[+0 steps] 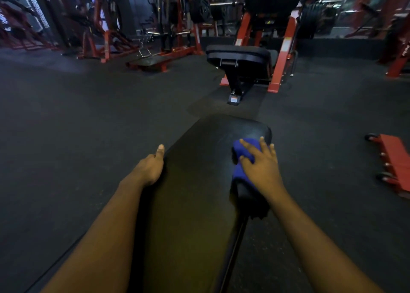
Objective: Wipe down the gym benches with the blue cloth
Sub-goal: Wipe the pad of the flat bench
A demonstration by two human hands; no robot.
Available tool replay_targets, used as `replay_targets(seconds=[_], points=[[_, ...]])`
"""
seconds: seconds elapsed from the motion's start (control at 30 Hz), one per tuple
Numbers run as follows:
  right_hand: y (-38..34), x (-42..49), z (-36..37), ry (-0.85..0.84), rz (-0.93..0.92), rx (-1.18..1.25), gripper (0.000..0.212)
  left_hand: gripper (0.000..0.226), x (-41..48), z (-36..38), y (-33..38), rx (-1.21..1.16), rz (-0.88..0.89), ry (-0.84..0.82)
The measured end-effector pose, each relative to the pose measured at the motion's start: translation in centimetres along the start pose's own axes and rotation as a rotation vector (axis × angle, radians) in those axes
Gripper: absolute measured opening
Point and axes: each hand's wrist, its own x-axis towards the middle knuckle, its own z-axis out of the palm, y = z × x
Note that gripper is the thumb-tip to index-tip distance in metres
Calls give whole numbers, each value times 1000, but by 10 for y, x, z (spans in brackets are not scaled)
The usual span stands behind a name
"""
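Observation:
A long black padded gym bench (195, 181) runs away from me down the middle of the view. My right hand (260, 164) presses a folded blue cloth (240, 167) onto the bench's right edge near its far end, fingers spread over the cloth. My left hand (150, 167) rests on the bench's left edge, thumb pointing forward along the pad, its other fingers hidden below the edge.
Another black bench (238, 56) on a red and black frame stands ahead. Red weight machines (164, 37) line the back. A low red wheeled frame (392, 161) sits on the dark rubber floor (77, 126) at the right.

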Motion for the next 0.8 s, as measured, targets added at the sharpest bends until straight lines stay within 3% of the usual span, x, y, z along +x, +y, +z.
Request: replay_targets(seconds=[0.17,0.33,0.4,0.47,0.53,0.67,0.8], points=[[17,89,-3,128,248,212,48,84,6,3,-1,25,16,31],[38,151,-15,120,373,443,32,82,10,4,1,28,15,36],[40,142,-14,151,388,493,48,82,8,4,2,29,23,35],[31,108,-8,154,388,434,73,81,7,3,3,37,23,29],[28,75,4,115,376,404,76,81,6,3,4,37,18,30],[34,93,1,102,293,368,57,85,4,2,4,36,16,37],[39,166,-20,-77,252,102,36,82,0,5,5,48,12,26]])
